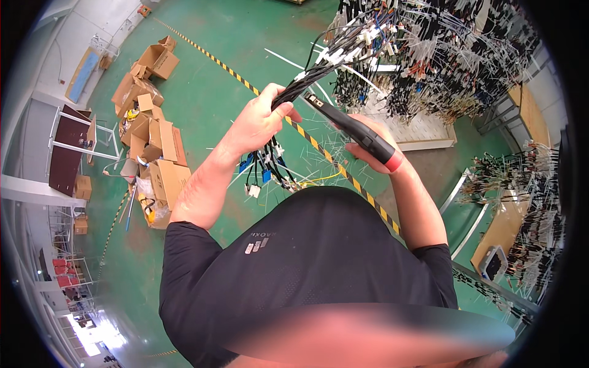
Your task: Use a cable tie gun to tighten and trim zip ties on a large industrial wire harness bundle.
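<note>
My left hand is closed around a thick bundle of black wires, part of a wire harness that runs up to the right and ends in white connectors. Loose ends with blue and white connectors hang below the hand. My right hand holds a black hand tool with a red end; its tip lies against the bundle just right of my left thumb.
A board hung with many wire harnesses stands ahead on the right, more harnesses at the right edge. Cardboard boxes are piled on the green floor at left. A yellow-black striped line crosses the floor, littered with white cable-tie offcuts.
</note>
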{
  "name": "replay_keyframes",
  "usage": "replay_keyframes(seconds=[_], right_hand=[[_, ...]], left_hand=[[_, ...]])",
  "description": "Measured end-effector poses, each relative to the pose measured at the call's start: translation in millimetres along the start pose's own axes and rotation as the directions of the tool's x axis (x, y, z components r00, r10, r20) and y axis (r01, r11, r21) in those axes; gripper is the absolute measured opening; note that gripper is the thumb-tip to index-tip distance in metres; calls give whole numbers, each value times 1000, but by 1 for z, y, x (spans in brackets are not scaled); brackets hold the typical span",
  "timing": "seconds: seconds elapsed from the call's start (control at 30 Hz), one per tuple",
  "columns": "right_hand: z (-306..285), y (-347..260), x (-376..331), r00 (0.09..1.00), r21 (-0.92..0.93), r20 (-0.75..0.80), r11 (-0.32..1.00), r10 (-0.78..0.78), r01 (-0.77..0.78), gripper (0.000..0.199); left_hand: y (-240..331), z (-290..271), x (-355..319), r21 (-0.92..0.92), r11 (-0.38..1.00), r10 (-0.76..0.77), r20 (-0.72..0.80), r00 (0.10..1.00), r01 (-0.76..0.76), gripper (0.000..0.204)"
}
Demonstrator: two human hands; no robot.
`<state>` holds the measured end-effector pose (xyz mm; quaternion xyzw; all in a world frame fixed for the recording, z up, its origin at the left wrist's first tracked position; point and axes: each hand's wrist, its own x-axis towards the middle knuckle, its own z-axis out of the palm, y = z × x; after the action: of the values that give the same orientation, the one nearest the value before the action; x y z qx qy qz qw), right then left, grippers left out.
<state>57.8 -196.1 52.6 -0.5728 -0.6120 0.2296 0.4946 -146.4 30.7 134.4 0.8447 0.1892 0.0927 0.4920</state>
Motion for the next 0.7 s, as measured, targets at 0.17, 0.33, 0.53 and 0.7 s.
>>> replay_keyframes(seconds=[0.17, 0.33, 0.53, 0.7], right_hand=[[10, 13, 0, 994, 9, -45, 995, -103, 104, 51], [4, 3, -2, 998, 66, -51, 997, -38, 41, 53], [7, -5, -3, 994, 112, -91, 991, -58, 68, 58], [5, -6, 0, 996, -3, -33, 997, -82, 82, 58]], left_hand=[[0, -5, 3, -111, 993, -42, 66, 997, 49, 21], [-4, -8, 3, -92, 995, -31, 57, 998, 36, 21], [0, -8, 3, -76, 995, -52, 66, 996, 57, 22], [-2, -8, 1, -79, 995, -58, 52, 997, 62, 21]])
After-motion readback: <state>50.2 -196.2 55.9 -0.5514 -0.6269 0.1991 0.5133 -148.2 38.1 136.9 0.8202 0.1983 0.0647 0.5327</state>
